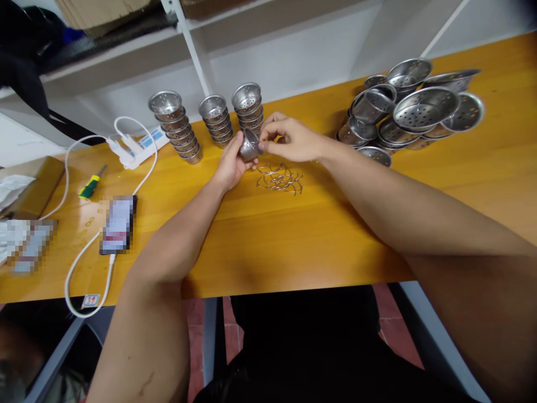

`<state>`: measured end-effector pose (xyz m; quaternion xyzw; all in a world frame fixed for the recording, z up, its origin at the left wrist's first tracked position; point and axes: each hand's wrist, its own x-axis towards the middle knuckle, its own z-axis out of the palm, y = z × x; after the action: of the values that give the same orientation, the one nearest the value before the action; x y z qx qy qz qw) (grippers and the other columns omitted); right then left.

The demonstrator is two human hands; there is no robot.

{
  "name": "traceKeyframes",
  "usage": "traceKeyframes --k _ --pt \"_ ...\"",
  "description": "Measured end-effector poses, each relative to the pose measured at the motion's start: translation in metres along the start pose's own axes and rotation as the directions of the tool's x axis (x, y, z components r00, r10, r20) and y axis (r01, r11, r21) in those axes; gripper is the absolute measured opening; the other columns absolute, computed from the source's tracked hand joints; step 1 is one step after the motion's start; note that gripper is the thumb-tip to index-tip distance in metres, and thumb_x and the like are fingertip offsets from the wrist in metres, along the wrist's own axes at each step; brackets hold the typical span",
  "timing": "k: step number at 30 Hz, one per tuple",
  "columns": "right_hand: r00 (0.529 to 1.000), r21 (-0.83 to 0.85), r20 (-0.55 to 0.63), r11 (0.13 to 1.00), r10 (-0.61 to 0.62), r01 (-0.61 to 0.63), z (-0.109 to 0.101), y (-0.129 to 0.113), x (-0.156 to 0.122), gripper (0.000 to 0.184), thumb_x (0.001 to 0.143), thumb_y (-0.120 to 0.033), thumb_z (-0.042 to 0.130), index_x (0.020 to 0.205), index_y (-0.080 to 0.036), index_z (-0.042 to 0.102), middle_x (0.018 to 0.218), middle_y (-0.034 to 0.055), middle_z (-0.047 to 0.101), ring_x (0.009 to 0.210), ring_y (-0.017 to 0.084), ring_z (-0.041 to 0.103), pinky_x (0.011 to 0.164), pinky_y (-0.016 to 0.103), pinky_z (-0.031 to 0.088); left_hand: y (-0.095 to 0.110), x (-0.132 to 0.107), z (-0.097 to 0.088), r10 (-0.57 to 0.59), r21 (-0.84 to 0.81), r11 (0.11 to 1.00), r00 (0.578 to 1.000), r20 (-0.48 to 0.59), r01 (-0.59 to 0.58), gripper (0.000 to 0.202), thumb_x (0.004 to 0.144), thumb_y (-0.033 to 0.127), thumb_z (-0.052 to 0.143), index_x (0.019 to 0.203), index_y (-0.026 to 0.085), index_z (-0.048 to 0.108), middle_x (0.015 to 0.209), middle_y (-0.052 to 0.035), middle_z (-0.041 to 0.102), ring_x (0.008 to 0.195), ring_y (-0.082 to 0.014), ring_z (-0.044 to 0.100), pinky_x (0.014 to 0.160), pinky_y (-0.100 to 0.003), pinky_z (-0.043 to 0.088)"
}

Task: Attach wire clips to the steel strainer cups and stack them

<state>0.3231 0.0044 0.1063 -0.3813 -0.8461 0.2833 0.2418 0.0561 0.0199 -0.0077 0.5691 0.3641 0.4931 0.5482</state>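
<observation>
My left hand (232, 163) is closed around a small perforated metal cup (249, 145), which is tilted toward my right hand. The fingers of my right hand (286, 136) are pinched at the cup's rim; whatever sits between them is too small to make out. Just below the hands lies a loose tangle of curved wire pieces (280, 180) on the table. Behind the held cup stands a stack of similar cups (247, 103), with a second stack (215, 120) to its left and a taller third stack (174, 126) further left.
A jumbled pile of perforated cups and strainers (423, 109) occupies the table's right side. On the left are a power strip (142, 146) with white cables, a green-yellow screwdriver (90, 186), a phone (119, 225) and a cardboard box (39, 187). A shelf (268, 50) backs the table.
</observation>
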Motion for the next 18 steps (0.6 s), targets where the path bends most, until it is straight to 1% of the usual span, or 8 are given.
traceKeyframes --k 1,3,6,7,9,11,14,18 --pt "0.999 0.033 -0.005 0.999 -0.037 0.037 0.003 0.007 0.003 0.039 0.118 -0.070 0.091 0.119 -0.032 0.088 0.146 0.0147 0.081 0.150 0.039 0.073 0.134 0.059 0.069 0.003 -0.002 0.005 -0.017 -0.016 1.000 1.000 -0.012 0.016 0.092 0.107 0.110 0.068 0.148 0.030 0.083 0.139 -0.0162 0.098 0.101 -0.0295 0.095 0.084 -0.047 0.080" --pt "0.992 0.114 -0.036 0.985 -0.123 0.126 0.011 0.022 0.011 0.056 0.115 -0.080 0.094 0.102 -0.028 0.078 0.127 0.0137 0.080 0.134 0.036 0.075 0.125 0.054 0.071 0.009 -0.007 0.019 -0.052 -0.063 0.997 0.997 -0.062 0.048 0.087 0.110 0.107 0.068 0.145 0.029 0.085 0.130 -0.0138 0.098 0.091 -0.0250 0.091 0.073 -0.040 0.074" --pt "0.973 0.282 -0.072 0.932 -0.218 0.229 0.024 0.036 0.020 0.083 0.108 -0.099 0.096 0.087 -0.025 0.062 0.096 0.0080 0.069 0.102 0.029 0.070 0.103 0.047 0.072 0.023 -0.014 0.039 -0.109 -0.143 0.986 0.978 -0.176 0.084 0.085 0.114 0.104 0.065 0.141 0.027 0.086 0.113 -0.0108 0.095 0.080 -0.0200 0.086 0.062 -0.032 0.063" --pt "0.973 0.339 -0.062 0.912 -0.224 0.232 0.027 0.037 0.021 0.089 0.105 -0.104 0.095 0.085 -0.025 0.059 0.088 0.0055 0.064 0.093 0.026 0.066 0.096 0.044 0.071 0.027 -0.016 0.044 -0.129 -0.162 0.982 0.971 -0.199 0.098 0.084 0.114 0.104 0.066 0.140 0.027 0.087 0.107 -0.0100 0.093 0.078 -0.0195 0.085 0.060 -0.031 0.061" --pt "0.980 0.420 -0.018 0.888 -0.196 0.186 0.030 0.033 0.019 0.095 0.102 -0.111 0.093 0.084 -0.025 0.057 0.077 0.0016 0.054 0.082 0.022 0.059 0.086 0.040 0.069 0.034 -0.018 0.050 -0.151 -0.189 0.976 0.963 -0.225 0.109 0.082 0.115 0.102 0.067 0.140 0.026 0.086 0.099 -0.0082 0.090 0.075 -0.0191 0.083 0.060 -0.029 0.058" --pt "0.989 0.451 0.009 0.883 -0.147 0.128 0.032 0.027 0.016 0.096 0.101 -0.112 0.093 0.082 -0.025 0.056 0.072 -0.0004 0.048 0.077 0.019 0.052 0.080 0.037 0.066 0.036 -0.018 0.051 -0.153 -0.199 0.974 0.959 -0.238 0.106 0.081 0.116 0.102 0.067 0.140 0.027 0.086 0.096 -0.0066 0.087 0.074 -0.0187 0.082 0.060 -0.028 0.056" --pt "0.997 0.460 -0.035 0.884 -0.075 0.083 0.034 0.016 0.014 0.093 0.105 -0.105 0.096 0.079 -0.025 0.055 0.072 -0.0009 0.044 0.075 0.018 0.044 0.074 0.034 0.061 0.035 -0.016 0.050 -0.150 -0.191 0.976 0.957 -0.249 0.104 0.081 0.116 0.103 0.065 0.143 0.028 0.084 0.098 -0.0062 0.086 0.078 -0.0193 0.084 0.061 -0.028 0.059" --pt "0.995 0.487 -0.092 0.873 0.037 0.012 0.043 0.008 0.016 0.086 0.115 -0.088 0.099 0.078 -0.025 0.053 0.071 -0.0010 0.042 0.075 0.018 0.046 0.070 0.033 0.060 0.032 -0.015 0.049 -0.133 -0.191 0.978 0.956 -0.262 0.084 0.083 0.116 0.103 0.064 0.146 0.028 0.081 0.108 -0.0081 0.086 0.094 -0.0234 0.091 0.070 -0.029 0.064"
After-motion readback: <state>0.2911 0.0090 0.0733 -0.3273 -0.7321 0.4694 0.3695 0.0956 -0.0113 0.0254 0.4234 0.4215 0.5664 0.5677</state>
